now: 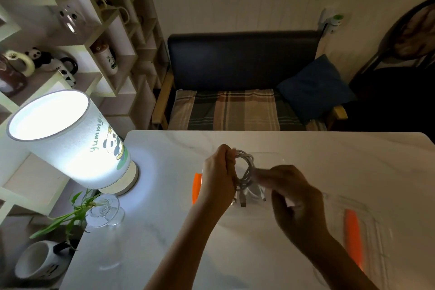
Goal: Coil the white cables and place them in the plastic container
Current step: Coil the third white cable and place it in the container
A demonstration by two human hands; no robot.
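Observation:
A bundle of white cables is looped into a coil above the white table. My left hand grips the coil's left side with the fingers closed. My right hand is blurred and pinches the coil's right side. Several plug ends dangle below the coil. Under the hands stands the clear plastic container with an orange clip on its left edge. Its clear lid with an orange clip lies to the right.
A lit lamp with a panda print stands at the table's left corner. Beside it are a glass vase with a green plant and a panda mug. Behind the table is a dark bench with a blue cushion.

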